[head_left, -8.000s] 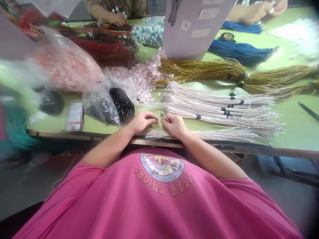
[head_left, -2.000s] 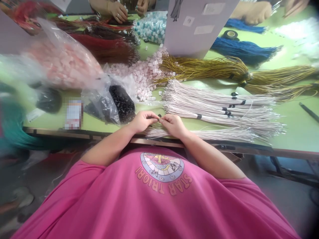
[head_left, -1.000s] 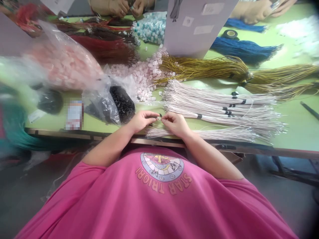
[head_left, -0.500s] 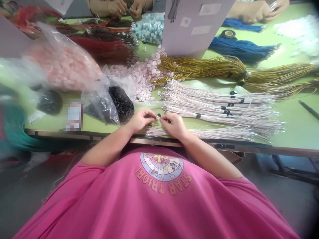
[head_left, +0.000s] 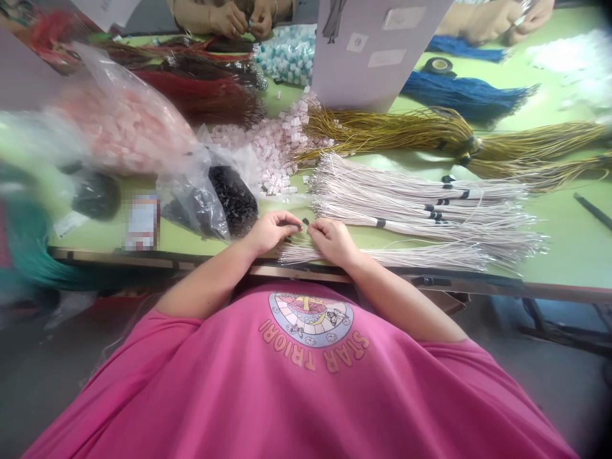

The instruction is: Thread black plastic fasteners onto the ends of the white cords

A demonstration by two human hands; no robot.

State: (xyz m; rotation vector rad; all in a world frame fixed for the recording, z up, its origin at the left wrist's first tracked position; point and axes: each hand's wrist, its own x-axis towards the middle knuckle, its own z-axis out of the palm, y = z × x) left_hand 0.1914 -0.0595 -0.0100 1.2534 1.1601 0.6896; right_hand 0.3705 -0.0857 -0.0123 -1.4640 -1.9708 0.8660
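Note:
My left hand [head_left: 270, 233] is closed in a pinch at the table's front edge, its fingertips on something too small to make out. Close beside it, my right hand [head_left: 332, 241] pinches the end of a thin white wire. Between the two sets of fingertips shows a small black piece [head_left: 305, 221]; whether it is held or lies behind them I cannot tell. Under my right wrist runs a loose bundle of white wires [head_left: 425, 256] with bare metal ends. Larger white wire bundles [head_left: 406, 197], bound with black tape, lie just beyond.
Left of my hands are a bag of small black parts [head_left: 233, 197] and a bag of pink parts [head_left: 129, 124]. Small pale pink housings [head_left: 275, 146] are heaped behind. Yellow wires [head_left: 392, 127] and blue wires [head_left: 468, 92] lie farther back. Other people's hands [head_left: 229, 19] work across the table.
Both hands stay in almost the same place, with only a slight shift of the fingertips. The hands across the table have moved a little.

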